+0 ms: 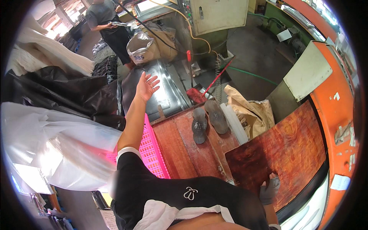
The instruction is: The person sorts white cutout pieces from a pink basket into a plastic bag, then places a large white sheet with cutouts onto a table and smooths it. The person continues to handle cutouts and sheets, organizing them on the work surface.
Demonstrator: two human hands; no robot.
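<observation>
My left hand point(147, 87) is stretched out over a shiny black sheet-covered surface point(166, 90), palm partly up, fingers spread, with nothing in them. My right hand point(270, 188), in a grey glove with bare fingertips, is low over a reddish-brown wooden board point(291, 153). Its fingers look bent and are mostly hidden, so I cannot tell whether they grip anything. Between my hands, two dark shoe soles, a left one point(199, 128) and a right one point(217, 118), lie side by side on a worn wooden tabletop point(182, 147). Pale marks show on both.
A pink plastic basket point(153, 151) stands by my left arm, near translucent plastic sheeting point(65, 142). Brown paper sacks point(249, 111) lie beyond the soles. A red-handled brush point(197, 95) and hoses are farther off. An orange machine point(333, 107) flanks the right. Another person point(103, 23) stands far left.
</observation>
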